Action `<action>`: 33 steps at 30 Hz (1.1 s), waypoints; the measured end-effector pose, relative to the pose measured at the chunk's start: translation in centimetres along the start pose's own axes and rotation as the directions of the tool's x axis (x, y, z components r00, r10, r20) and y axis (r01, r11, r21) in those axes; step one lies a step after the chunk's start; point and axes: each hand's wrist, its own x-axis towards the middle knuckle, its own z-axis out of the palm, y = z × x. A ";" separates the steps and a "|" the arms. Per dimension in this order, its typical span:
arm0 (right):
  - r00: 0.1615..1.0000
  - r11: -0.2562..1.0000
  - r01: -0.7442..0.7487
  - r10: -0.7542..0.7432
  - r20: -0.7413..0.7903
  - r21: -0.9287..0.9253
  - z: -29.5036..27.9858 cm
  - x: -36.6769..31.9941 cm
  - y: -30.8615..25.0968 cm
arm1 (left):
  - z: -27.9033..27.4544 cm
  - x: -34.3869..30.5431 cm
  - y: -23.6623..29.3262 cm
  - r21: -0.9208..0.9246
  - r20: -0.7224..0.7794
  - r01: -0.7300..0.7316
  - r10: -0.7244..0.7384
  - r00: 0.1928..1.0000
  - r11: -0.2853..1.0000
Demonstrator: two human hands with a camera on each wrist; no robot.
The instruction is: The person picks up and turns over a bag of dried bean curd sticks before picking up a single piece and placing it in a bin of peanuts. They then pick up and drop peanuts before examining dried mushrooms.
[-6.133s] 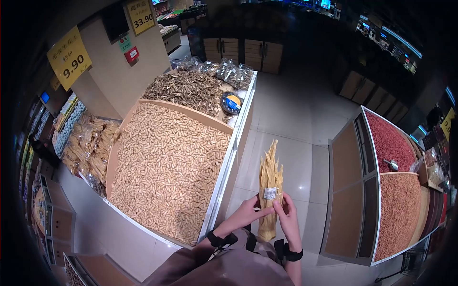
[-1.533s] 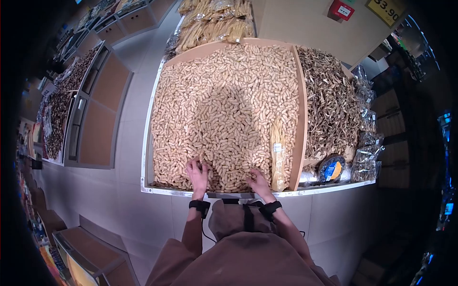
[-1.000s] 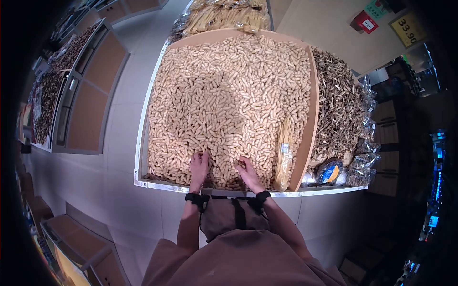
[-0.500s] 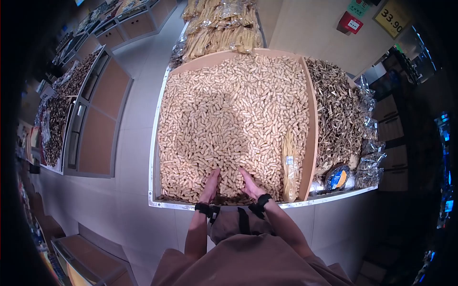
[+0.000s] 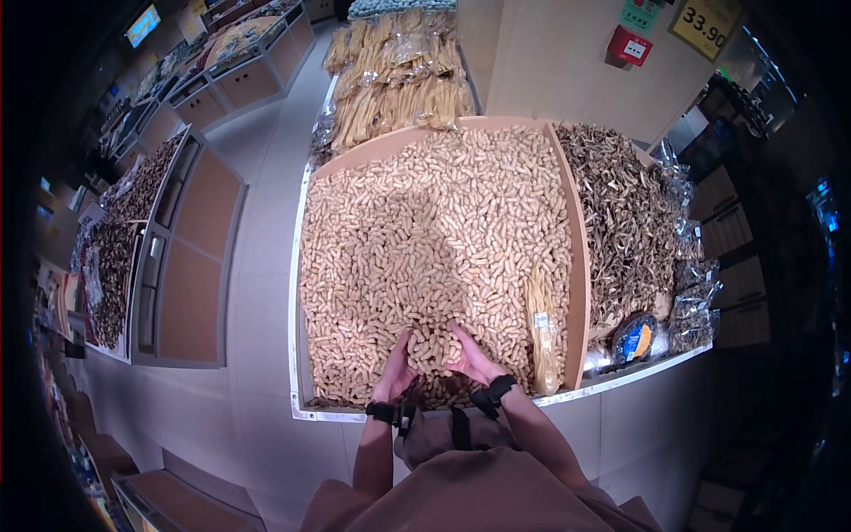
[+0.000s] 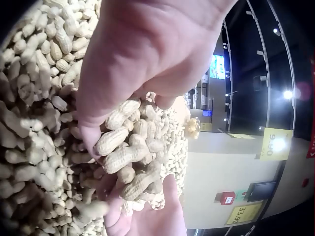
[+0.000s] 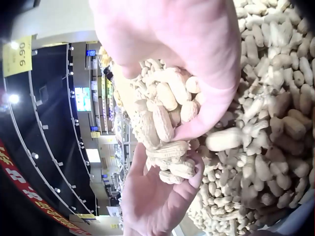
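Both hands are cupped side by side at the near edge of a bin of unshelled peanuts (image 5: 505,204). My left hand (image 5: 396,372) and right hand (image 5: 477,356) hold a heap of peanuts (image 5: 434,348) between them. In the left wrist view, the left fingers (image 6: 91,137) curl around the scooped peanuts (image 6: 125,152), opposite the right hand (image 6: 155,221). The right wrist view shows the right hand (image 7: 182,39) curled over the other side of the heap, with the left hand (image 7: 152,201) opposite. Loose peanuts lie below the hands.
A long bag of dried yellow tofu-skin sticks (image 5: 544,346) lies on the peanuts by the wooden divider (image 5: 578,284). Dried brown strips (image 5: 620,230) and a round black pack (image 5: 635,339) lie beyond. A metal rim (image 5: 328,415) edges the bin in front.
The long yellow bag, held in both hands earlier, now lies on the peanuts. The hands have sunk into the peanuts, drawn together and gathered a heap between them.
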 end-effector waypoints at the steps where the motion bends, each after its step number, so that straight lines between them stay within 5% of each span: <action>1: 1.000 1.000 -0.013 0.013 0.004 0.013 0.2 -0.2 -0.5 | 0.1 0.1 0.3 -0.001 0.006 -0.019 0.019 1.000 1.000; 6: 0.991 0.994 0.021 -0.035 0.129 0.111 2.7 -1.6 -3.0 | 1.6 0.3 1.8 -0.143 -0.027 -0.061 0.058 0.998 0.988; 13: 0.995 0.973 0.098 -0.099 -0.007 0.208 4.5 -3.3 -3.9 | 2.9 0.1 2.0 -0.407 0.067 -0.042 0.076 0.995 0.912; 20: 0.991 0.945 0.114 -0.131 0.036 0.306 4.0 -3.9 -3.6 | 4.3 -0.5 1.4 -0.455 0.057 -0.058 0.094 0.994 0.889; 28: 0.973 0.895 0.192 -0.228 0.044 0.404 3.4 -5.0 -3.6 | 4.2 0.2 0.7 -0.561 0.215 0.023 0.118 0.969 0.828; 33: 0.978 0.882 0.205 -0.202 -0.053 0.423 3.5 -5.5 -3.7 | 4.3 0.2 0.4 -0.572 0.174 0.030 0.085 0.981 0.820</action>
